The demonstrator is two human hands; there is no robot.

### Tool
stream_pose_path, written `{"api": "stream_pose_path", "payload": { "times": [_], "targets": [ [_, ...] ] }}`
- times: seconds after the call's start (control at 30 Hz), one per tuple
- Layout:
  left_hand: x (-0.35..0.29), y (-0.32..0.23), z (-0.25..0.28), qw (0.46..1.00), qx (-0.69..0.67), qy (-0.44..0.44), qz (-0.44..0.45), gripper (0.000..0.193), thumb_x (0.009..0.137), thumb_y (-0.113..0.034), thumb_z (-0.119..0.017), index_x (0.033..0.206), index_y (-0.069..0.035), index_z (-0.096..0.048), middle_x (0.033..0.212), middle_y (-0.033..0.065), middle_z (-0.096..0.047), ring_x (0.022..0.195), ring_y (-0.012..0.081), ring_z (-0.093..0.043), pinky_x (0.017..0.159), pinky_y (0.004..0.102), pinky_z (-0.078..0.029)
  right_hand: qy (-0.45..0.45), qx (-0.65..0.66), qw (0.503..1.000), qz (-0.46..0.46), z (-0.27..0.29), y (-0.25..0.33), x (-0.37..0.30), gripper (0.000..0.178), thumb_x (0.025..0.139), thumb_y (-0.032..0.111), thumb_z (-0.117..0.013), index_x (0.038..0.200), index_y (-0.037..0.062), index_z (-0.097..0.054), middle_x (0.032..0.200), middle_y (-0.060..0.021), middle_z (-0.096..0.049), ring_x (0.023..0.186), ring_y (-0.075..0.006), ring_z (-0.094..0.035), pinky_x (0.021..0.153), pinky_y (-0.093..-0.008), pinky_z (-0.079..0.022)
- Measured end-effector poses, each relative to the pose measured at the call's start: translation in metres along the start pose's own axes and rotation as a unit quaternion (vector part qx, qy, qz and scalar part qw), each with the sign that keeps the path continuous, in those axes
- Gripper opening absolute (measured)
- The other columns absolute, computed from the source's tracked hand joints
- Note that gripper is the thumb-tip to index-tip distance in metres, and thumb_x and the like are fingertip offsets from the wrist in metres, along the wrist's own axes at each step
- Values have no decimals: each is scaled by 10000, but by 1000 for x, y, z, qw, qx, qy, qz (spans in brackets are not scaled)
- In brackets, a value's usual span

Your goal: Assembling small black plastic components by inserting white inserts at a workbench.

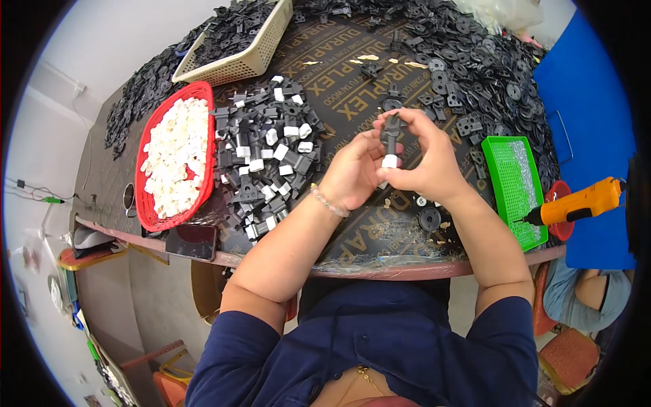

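Over the middle of the table, both hands hold one black plastic part [390, 136] with a white plastic piece [390, 161] at its near end. My left hand [352, 169] is closed on the part's left side. Curled round it from the right is my right hand [434, 156], its thumb close to the white piece and its fingers at the far end. Some fingertips are hidden behind the part. Left of my hands lies a pile of similar black parts with white pieces [271, 152]. A black disc [429, 219] rests below my right hand.
A red basket [141, 197] of white pieces and a beige basket [254, 66] of black parts stand left. A phone [192, 243] lies at the near edge. Right are a green tray [497, 197] of small metal pieces, an orange electric screwdriver [583, 201] and loose black parts [475, 88].
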State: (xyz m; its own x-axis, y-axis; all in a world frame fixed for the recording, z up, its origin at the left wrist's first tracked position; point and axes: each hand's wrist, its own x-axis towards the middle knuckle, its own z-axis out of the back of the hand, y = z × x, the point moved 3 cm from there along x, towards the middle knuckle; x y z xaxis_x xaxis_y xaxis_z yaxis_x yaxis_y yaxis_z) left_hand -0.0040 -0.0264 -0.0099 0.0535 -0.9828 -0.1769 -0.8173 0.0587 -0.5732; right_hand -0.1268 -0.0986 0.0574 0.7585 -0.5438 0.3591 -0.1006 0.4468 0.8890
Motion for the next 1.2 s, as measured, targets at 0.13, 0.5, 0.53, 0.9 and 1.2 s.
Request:
{"api": "stream_pose_path", "payload": {
  "times": [0.13,0.5,0.53,0.9,1.2],
  "targets": [
    [2,5,3,999,27,22,-30,289,968,-330,-573,1174,-128,-587,994,48,-673,938,172,-657,762,331,-537,23,-77,996,50,-31,26,43,727,635,179,-864,1266,-10,-556,1151,-140,-684,1113,-244,-655,982,-378,-498],
    [7,1,27,996,-17,-78,-27,246,1002,-218,-474,1194,-87,-556,1000,35,-663,864,143,-622,737,296,-483,174,-145,967,118,-127,-11,184,643,884,391,-684,1356,-20,-538,1385,-241,-549,1293,-360,-524,1100,-399,-393],
    [8,3,22,997,-16,-72,-21,246,1002,-218,-474,1194,-87,-556,1000,35,-663,864,143,-622,737,296,-483,123,-205,962,133,-107,-33,201,513,900,321,-647,1293,-4,-592,1327,-222,-595,1229,-369,-565,1072,-413,-421],
    [2,-16,12,926,208,-163,-269,582,889,15,-600,1427,-55,-391,1389,163,-464,1239,218,-497,973,346,-469,24,-226,972,-62,6,-97,149,395,837,138,-743,1205,38,-639,1045,-96,-705,888,-254,-678,778,-374,-539],
    [-8,-17,-14,868,393,-54,-298,524,910,53,-628,1405,-34,-478,1154,85,-638,973,160,-653,854,268,-536,13,118,973,-198,24,-23,18,374,890,138,-726,1196,12,-552,1014,-60,-625,840,-131,-620,707,-287,-531]
  ]
}}
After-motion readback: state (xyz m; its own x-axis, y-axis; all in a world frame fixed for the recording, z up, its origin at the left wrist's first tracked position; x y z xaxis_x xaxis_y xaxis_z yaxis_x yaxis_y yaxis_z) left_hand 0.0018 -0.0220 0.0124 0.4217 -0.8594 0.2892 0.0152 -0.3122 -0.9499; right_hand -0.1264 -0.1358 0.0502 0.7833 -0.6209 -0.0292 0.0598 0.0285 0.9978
